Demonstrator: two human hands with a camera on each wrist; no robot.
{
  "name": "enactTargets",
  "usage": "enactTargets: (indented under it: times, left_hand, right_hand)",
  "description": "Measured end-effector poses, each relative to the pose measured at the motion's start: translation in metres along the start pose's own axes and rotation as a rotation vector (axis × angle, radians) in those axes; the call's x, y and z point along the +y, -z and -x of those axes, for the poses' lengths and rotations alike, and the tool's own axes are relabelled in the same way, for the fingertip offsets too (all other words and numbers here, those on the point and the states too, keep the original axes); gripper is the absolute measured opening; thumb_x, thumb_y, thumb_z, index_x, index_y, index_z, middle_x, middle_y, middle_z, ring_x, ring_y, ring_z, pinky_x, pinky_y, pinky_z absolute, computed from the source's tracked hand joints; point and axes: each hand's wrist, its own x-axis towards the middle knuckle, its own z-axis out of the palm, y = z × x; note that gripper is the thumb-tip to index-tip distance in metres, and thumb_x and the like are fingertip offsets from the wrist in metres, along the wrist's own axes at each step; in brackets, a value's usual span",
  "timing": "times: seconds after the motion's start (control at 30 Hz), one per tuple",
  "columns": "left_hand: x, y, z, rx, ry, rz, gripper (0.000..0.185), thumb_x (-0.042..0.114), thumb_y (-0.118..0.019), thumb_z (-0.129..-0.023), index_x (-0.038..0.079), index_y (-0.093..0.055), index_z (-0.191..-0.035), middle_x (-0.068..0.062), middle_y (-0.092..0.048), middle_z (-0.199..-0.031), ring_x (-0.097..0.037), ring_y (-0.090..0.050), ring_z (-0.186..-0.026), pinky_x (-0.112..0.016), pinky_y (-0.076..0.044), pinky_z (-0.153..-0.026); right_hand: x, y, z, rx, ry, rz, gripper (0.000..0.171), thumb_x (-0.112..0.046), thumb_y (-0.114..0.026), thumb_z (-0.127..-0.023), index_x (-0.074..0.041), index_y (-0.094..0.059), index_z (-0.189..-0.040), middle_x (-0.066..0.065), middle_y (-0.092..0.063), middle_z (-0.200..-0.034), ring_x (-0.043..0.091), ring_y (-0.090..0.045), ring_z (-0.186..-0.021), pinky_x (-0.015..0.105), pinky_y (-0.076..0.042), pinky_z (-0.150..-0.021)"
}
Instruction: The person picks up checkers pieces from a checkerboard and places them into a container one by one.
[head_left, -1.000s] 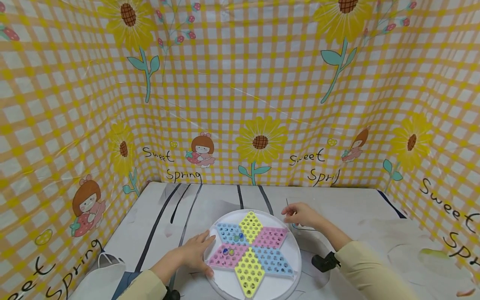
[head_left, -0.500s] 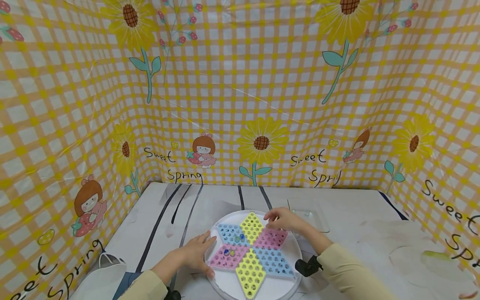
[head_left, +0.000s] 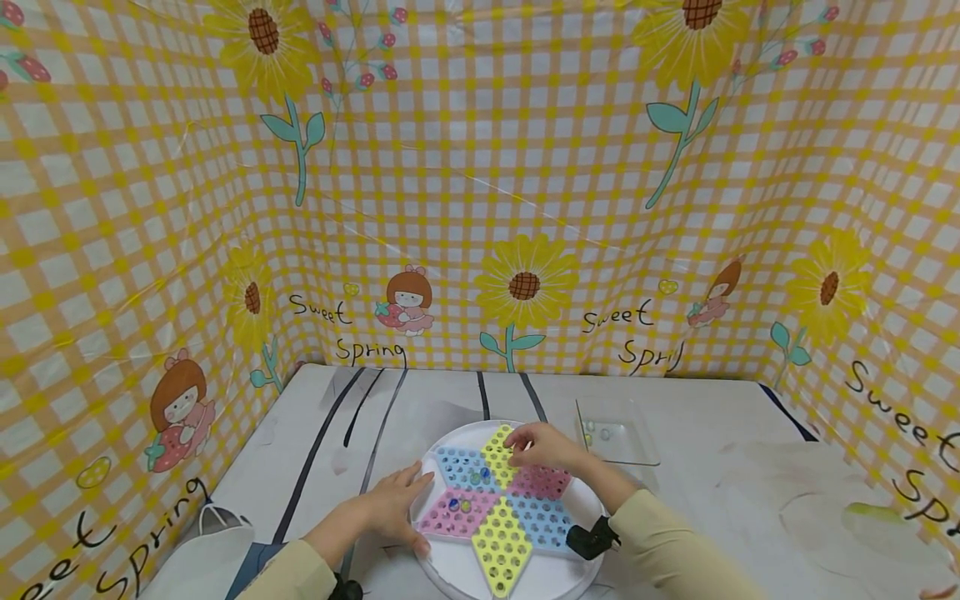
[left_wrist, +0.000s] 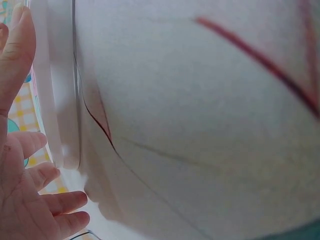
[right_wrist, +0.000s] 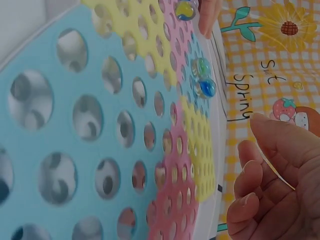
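Observation:
A round white Chinese checkers board (head_left: 555, 577) with a star of yellow, pink and blue holed sections lies before me. Two marbles (head_left: 481, 476) sit in the far-left blue section, and two more marbles (head_left: 460, 505) in the left pink one. My left hand (head_left: 393, 507) rests at the board's left rim with fingers spread, thumb toward the front. Over the far yellow and right pink sections hovers my right hand (head_left: 546, 447), fingers bent. In the right wrist view that hand (right_wrist: 280, 185) shows curled fingers beside the board; I cannot tell whether they pinch a marble.
Behind the board on the right stands a clear tray (head_left: 637, 457) holding several marbles (head_left: 606, 434). At the left front lie a white item with a strap (head_left: 202, 554) and a dark blue thing (head_left: 247, 567). Checked cloth walls (head_left: 450, 208) enclose the table (head_left: 750, 500).
My right hand has moved left from the clear tray to above the far part of the board, uncovering the tray. The left hand has stayed at the rim.

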Motion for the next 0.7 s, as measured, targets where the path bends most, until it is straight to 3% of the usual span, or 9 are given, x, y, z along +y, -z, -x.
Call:
enactTargets:
  times: [0.57,0.7]
  left_hand:
    - [0.002,0.003,0.000,0.006,-0.007,-0.011,0.106,0.049,-0.078,-0.060,0.006,-0.028,-0.143,-0.021,-0.016,-0.150,-0.044,-0.021,-0.133,-0.059,-0.024,-0.104]
    - [0.003,0.003,0.000,0.001,0.002,-0.008,0.106,0.049,-0.078,-0.060,0.006,-0.028,-0.143,-0.020,-0.016,-0.150,-0.044,-0.021,-0.133,-0.059,-0.024,-0.104]
  right_hand:
    - [0.003,-0.030,-0.018,-0.060,0.001,-0.005,0.021,-0.005,-0.067,-0.078,0.001,-0.065,-0.098,-0.001,-0.056,-0.071,0.007,-0.046,-0.060,0.019,-0.040,-0.053]
    - [0.003,-0.034,-0.019,-0.079,-0.037,-0.010,0.019,-0.004,-0.067,-0.078,-0.001,-0.065,-0.097,-0.001,-0.055,-0.070,0.008,-0.046,-0.057,0.019,-0.040,-0.052]
